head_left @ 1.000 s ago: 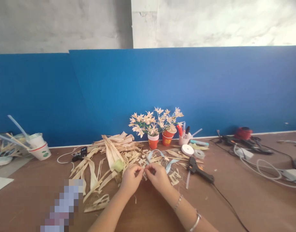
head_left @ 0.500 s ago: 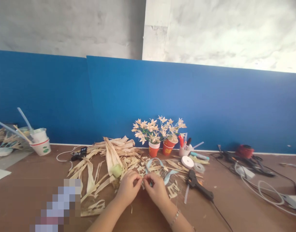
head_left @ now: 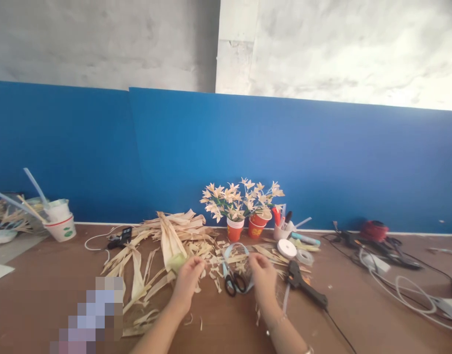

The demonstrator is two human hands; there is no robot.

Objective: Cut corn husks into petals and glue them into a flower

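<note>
Left hand (head_left: 189,281) and right hand (head_left: 263,279) now well apart, fingertips were about together a second ago; left shifted toward the greenish husk (head_left: 176,262), right out toward the glue gun (head_left: 306,286). Black-handled scissors (head_left: 234,281), mostly covered by the right hand before, now in plain view between them

Left forearm (head_left: 160,328) and right forearm (head_left: 285,328) angle inward from the lower edge. Left hand (head_left: 189,276) and right hand (head_left: 264,278) held apart, fingers curled; whether either pinches anything: unclear.
</note>
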